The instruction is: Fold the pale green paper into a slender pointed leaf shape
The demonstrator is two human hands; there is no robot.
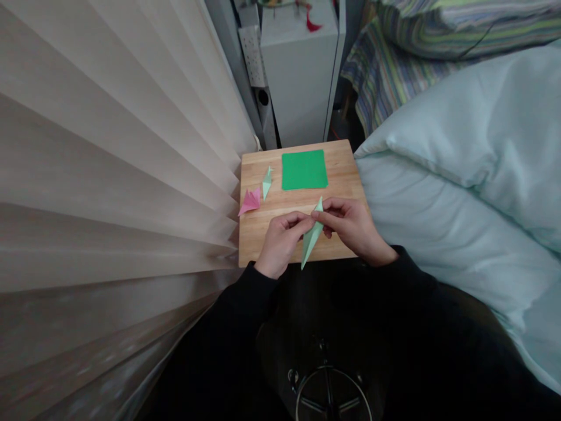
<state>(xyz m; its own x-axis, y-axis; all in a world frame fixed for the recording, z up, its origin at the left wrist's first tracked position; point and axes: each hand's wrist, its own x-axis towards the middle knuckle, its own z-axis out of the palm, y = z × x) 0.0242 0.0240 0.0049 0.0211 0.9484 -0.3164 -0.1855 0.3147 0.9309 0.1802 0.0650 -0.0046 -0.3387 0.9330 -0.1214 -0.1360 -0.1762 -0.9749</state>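
Observation:
A pale green folded paper (311, 241), long and diamond-shaped, is pinched between both hands over the front part of a small wooden table (302, 140). My left hand (283, 237) grips its left edge near the middle, thumb and fingers closed. On the other side my right hand (350, 225) pinches the upper right part, its thumb close to the left thumb. The lower point of the paper hangs past the front edge of the tabletop. Behind the hands lie a green paper stack (304, 169), a small pale green folded piece (267, 183) and a pink folded paper (250, 202).
A pleated curtain (131, 146) runs along the left edge of the table. Bedding with a pale blue quilt (442, 193) borders it on the right. Behind stands a white cabinet (300, 88). Below is a round metal base (331, 403).

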